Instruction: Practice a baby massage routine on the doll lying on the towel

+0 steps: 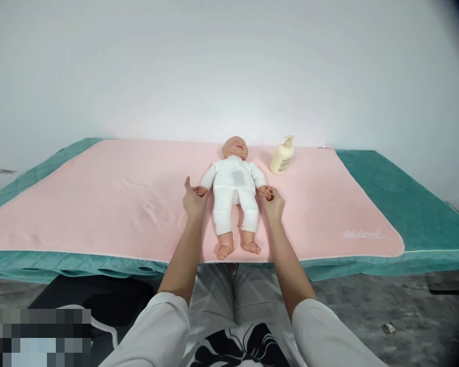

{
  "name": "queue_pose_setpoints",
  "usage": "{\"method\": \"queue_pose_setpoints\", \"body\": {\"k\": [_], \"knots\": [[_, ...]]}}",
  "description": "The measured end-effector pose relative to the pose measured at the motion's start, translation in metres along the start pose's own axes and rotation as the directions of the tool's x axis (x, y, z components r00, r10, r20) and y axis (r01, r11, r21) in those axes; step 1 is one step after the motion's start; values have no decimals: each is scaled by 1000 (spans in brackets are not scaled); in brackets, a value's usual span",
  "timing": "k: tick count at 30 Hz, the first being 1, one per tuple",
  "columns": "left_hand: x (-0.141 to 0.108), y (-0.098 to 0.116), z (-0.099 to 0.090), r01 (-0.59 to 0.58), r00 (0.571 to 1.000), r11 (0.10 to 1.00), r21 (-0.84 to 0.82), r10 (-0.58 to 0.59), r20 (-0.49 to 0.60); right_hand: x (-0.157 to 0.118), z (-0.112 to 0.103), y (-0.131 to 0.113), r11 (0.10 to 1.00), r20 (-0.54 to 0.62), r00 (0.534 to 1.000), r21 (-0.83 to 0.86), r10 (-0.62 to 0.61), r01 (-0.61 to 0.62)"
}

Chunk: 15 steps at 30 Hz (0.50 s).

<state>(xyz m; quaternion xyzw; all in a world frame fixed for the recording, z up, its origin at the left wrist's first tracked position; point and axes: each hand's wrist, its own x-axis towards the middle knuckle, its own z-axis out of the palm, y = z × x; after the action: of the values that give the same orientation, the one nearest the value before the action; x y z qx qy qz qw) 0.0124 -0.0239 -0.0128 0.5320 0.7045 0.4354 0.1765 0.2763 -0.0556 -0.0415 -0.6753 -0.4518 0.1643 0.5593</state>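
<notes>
A baby doll in a white long-sleeved outfit lies on its back on a pink mat, head toward the wall and bare feet toward me. My left hand is at the doll's hand on the left, its thumb raised and its fingers curled around or under that small hand. On the other side, my right hand has its fingers closed on the doll's other hand. Both doll arms are spread a little from its body. A pale yellow pump bottle stands upright to the right of the doll's head.
Beneath the mat, a green cover shows at both sides and along the front edge. A white wall rises behind. At lower left is a black seat. A small object lies on the grey floor at right.
</notes>
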Motion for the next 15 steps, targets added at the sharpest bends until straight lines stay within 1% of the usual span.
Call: {"method": "queue_pose_setpoints", "body": {"k": [2, 5, 8, 10, 12, 15], "knots": [[2, 4, 4, 27, 997, 992, -121, -36, -69, 4, 6, -5, 999, -49, 999, 43, 6, -4], [12, 12, 15, 54, 977, 957, -285, -110, -185, 16, 18, -15, 985, -175, 984, 169, 6, 24], [30, 20, 27, 87, 952, 953, -292, -166, -257, 36, 30, -22, 947, -267, 963, 302, -29, 112], [43, 24, 34, 66, 944, 960, -271, -148, -295, 52, 37, -22, 926, -285, 956, 341, -64, 164], [55, 29, 41, 5, 943, 962, -273, -95, -320, 68, 46, -20, 913, -262, 959, 354, -111, 203], [69, 35, 49, -55, 953, 970, -236, -19, -302, 90, 59, -15, 897, -218, 958, 360, -185, 255]]}}
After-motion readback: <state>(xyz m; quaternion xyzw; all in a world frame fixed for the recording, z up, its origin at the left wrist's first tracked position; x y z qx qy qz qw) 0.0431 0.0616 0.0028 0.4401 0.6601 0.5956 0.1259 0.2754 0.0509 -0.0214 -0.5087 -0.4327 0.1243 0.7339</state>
